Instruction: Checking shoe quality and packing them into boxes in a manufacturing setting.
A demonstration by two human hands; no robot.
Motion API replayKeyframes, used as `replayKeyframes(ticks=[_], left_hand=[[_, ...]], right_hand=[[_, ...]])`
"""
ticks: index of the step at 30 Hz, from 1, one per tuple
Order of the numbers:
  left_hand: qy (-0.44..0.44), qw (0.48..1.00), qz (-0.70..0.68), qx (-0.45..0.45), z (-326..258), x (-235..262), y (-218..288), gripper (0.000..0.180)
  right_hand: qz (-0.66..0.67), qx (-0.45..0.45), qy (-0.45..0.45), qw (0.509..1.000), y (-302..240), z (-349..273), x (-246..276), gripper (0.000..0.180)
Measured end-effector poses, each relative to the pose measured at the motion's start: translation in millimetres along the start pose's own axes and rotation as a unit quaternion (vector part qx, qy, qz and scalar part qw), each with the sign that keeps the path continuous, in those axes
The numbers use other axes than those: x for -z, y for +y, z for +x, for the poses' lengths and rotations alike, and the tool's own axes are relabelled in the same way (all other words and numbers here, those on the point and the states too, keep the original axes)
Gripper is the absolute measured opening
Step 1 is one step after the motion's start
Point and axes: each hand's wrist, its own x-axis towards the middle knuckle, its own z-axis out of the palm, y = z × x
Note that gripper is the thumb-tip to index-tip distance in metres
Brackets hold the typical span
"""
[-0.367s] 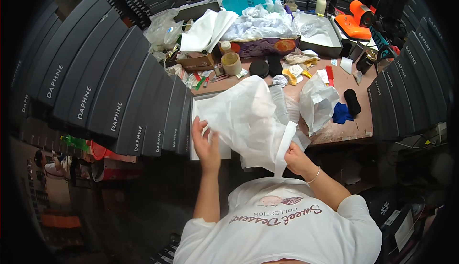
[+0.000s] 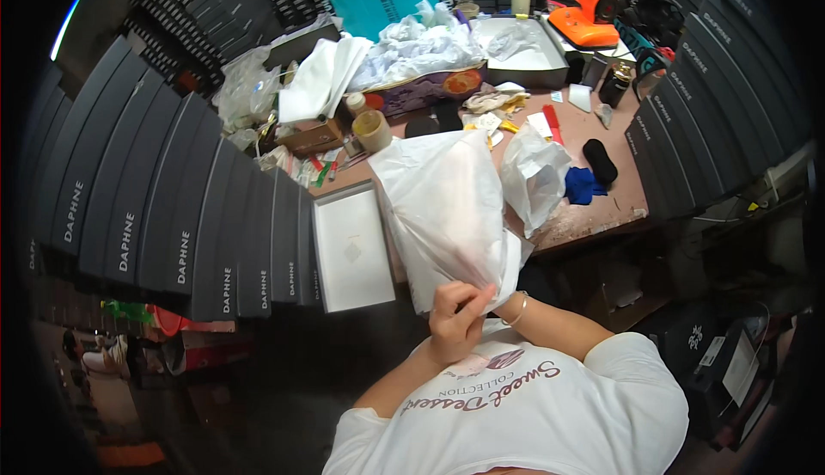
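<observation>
A large piece of thin white wrapping paper [image 2: 443, 208] lies in front of me, folded over something pale pink that shows faintly through it. My left hand [image 2: 457, 324] is closed on the paper's near edge, thumb and fingers pinching it. Close beside it is my right hand [image 2: 509, 306], at the paper's near right corner; its fingers are mostly hidden by the paper and the left hand. An open white-lined shallow box part [image 2: 354, 251] sits to the left of the paper, with a small pale mark on its bottom.
Dark shoeboxes [image 2: 155, 208] stand in a long row at left, with another stack [image 2: 722, 122] at right. On the pinkish table [image 2: 614, 208] are a clear plastic bag [image 2: 534, 174], a blue cloth [image 2: 584, 186], a black oval pad [image 2: 600, 160], a jar [image 2: 372, 131] and an orange device [image 2: 584, 24].
My left hand has moved from the paper's left side to its near edge and closed there. The paper has folded over toward me, uncovering the white box part. The view has shifted.
</observation>
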Motion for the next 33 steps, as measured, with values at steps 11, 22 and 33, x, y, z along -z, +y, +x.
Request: replayKeyframes(ticks=[11, 22, 33], left_hand=[[-0.260, 0.944, -0.193, -0.063, 20, -66, 12, 0.033], [-0.209, 0.963, -0.074, 0.152, 18, -44, -29, 0.021], [-0.101, 0.955, -0.090, 0.266, 31, -48, -47, 0.025]], right_hand=[[-0.105, -0.183, 0.094, 0.973, 25, -11, 172, 0.053], [-0.557, -0.238, 0.004, 0.795, 130, 47, 251, 0.028], [-0.416, -0.161, -0.012, 0.895, 100, 137, 212, 0.022]])
